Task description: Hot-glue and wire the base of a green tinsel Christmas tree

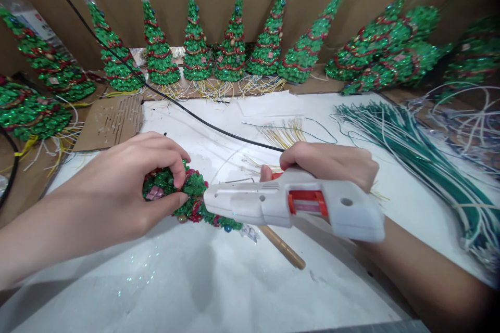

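My left hand [144,182] is closed around a small green glitter Christmas tree [195,184], which lies on its side over the white sheet. Its clear star tip points to the lower right, and red garland and small ornaments show on it. My right hand [332,164] grips a white hot glue gun [250,203] with a red part in its side window. The gun's nozzle is against or just over the tree, close to my left thumb; the exact contact is hidden. Under the gun lies a tan stick [283,247].
Several finished trees [195,41] stand along the cardboard wall, wires trailing from their bases. A black cable [187,109] crosses to the gun. Green and white wire bundles [422,156] lie right, yellow wires [287,132] at centre. A cardboard piece [111,122] lies left.
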{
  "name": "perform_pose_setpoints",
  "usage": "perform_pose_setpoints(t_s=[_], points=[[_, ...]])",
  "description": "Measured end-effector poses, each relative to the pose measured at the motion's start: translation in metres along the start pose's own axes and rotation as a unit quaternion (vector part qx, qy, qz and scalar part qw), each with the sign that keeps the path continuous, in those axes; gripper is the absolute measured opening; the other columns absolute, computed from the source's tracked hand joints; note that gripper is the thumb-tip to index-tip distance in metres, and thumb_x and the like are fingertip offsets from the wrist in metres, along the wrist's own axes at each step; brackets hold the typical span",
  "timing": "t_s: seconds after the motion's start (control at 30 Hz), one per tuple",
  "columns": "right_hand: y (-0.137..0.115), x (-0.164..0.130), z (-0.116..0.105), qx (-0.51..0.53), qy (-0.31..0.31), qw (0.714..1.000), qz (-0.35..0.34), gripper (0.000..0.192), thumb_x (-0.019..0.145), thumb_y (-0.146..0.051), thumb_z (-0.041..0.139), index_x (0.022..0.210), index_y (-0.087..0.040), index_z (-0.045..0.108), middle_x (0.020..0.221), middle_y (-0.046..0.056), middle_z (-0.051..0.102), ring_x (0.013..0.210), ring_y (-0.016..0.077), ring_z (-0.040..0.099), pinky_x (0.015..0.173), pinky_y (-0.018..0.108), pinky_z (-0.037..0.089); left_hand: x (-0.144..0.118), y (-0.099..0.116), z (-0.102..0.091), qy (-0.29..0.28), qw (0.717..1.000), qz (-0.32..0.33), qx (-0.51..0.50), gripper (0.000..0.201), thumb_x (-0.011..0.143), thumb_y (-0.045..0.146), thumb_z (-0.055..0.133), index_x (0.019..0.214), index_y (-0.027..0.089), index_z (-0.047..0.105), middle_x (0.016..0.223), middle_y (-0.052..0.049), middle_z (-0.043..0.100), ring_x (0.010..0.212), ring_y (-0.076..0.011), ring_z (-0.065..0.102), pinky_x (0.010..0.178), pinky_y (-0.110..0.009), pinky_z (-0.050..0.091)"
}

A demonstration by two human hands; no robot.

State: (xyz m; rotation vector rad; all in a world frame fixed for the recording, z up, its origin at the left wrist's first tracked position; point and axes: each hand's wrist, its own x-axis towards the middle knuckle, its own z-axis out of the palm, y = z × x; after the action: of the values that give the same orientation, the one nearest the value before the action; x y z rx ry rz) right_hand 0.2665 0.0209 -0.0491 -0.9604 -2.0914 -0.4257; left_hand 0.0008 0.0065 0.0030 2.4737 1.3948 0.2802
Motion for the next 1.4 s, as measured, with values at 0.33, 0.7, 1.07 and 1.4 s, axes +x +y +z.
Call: perform_pose_setpoints(t_s=[0.33,0.7,1.07,1.4], points=[[-0.005,0.0,-0.001,0.006,-0.006,1.0,0.02,0.027,0.084,-0.027,0.06,0.062,-0.022,0.046,0.048,-0.006,0.039,0.042,0.0085,0.036,0.04,0.026,0.025,0.0,-0.003,0.001,0.01,1.0,0.014,0.001,0.007,0.079,0.03,0.056,0.073,0.025,0.056,0.092,-0.003,0.064,0.088,-0.0247,0.058,0.072,-0.039,0.046],[0.006,0.001,0.0,0.066,-0.004,0.997,-0.047,0.02,0.086,-0.014,0.057,0.068,-0.02,0.05,0.052,-0.005,0.053,0.046,0.0065,0.045,0.043,0.022,0.029,0.001,-0.001,0.0,0.008,1.0,0.01,-0.006,0.007,0.078,0.03,0.057,0.073,0.025,0.058,0.092,-0.003,0.064,0.087,-0.0248,0.058,0.071,-0.038,0.046],[0.009,-0.004,0.003,0.102,-0.027,0.994,-0.02,0.032,0.094,-0.022,0.043,0.066,-0.019,0.058,0.052,-0.003,0.056,0.046,0.0082,0.048,0.043,0.023,0.03,0.001,-0.001,0.001,0.004,1.0,0.005,-0.006,0.006,0.078,0.03,0.057,0.074,0.026,0.058,0.092,-0.002,0.064,0.087,-0.0241,0.057,0.073,-0.037,0.045],[0.01,-0.004,0.005,0.095,-0.024,0.995,-0.026,0.03,0.093,-0.022,0.043,0.065,-0.02,0.055,0.052,-0.003,0.056,0.045,0.0086,0.048,0.041,0.023,0.031,0.001,-0.001,-0.001,0.004,1.0,0.006,-0.007,0.006,0.077,0.03,0.057,0.074,0.026,0.059,0.092,-0.002,0.064,0.087,-0.0244,0.057,0.073,-0.038,0.045]])
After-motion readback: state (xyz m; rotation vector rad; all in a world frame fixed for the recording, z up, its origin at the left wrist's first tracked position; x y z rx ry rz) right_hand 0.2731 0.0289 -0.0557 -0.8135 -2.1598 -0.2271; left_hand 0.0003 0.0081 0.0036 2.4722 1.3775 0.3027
